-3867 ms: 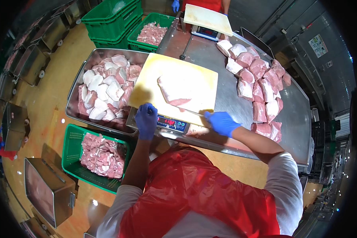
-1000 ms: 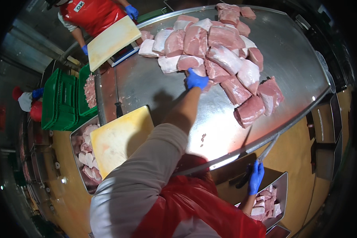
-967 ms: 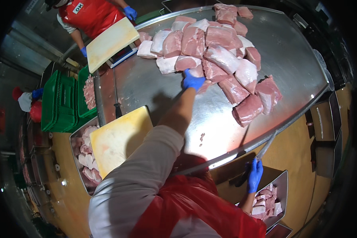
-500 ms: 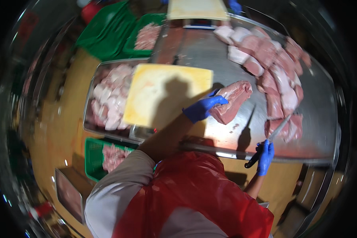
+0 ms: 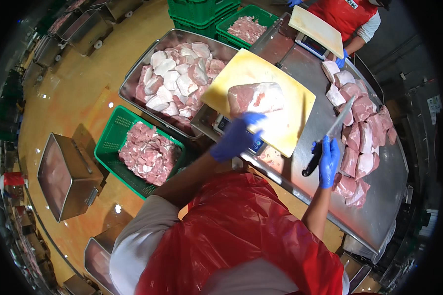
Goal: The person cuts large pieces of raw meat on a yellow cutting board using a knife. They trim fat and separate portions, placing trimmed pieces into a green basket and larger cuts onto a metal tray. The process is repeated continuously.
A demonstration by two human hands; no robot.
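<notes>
Lying before two hands, one gripping one knife: one meat slab.

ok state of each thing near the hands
Blue-gloved left hand: open, holding nothing
Black-handled steel knife: held, blade pointing away
Blue-gloved right hand: closed on knife
Yellow rectangular board: loaded
Pink-white meat slab: lying on board
Grey steel tub: holding meat chunks
Nearer green plastic crate: partly filled

A small white label with short dark lettering (tilted) sits on a co-worker's red apron
</notes>
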